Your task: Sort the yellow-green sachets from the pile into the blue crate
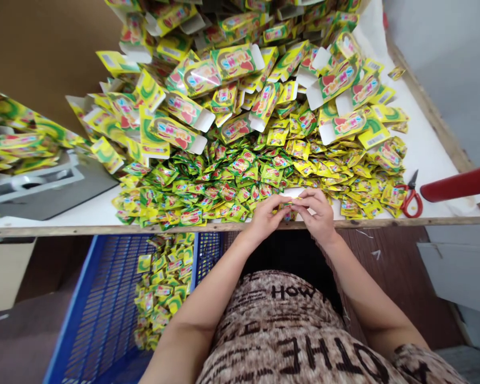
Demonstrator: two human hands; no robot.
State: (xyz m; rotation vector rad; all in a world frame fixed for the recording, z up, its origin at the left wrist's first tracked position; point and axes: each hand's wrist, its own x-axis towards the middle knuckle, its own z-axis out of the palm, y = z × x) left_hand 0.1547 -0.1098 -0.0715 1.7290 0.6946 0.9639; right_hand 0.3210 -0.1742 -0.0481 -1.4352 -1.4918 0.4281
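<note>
At the table's front edge my left hand [267, 216] and my right hand [319, 214] meet fingertip to fingertip. Both are closed in a pinch around a small candy packet [291, 200], mostly hidden by the fingers. Just beyond them spreads a heap of small wrapped candy packets [228, 191], green-wrapped toward the left and middle, with yellow-wrapped packets [324, 168] toward the right. Behind these rises a pile of yellow and green printed cartons [202, 74], many with white end flaps standing up.
Red-handled scissors [412, 202] lie on the white tabletop [434, 144] at the right, near a red bar [460, 182]. A grey tape dispenser [32, 184] stands at the left. Below the table, a blue crate [108, 298] holds many filled cartons [164, 288].
</note>
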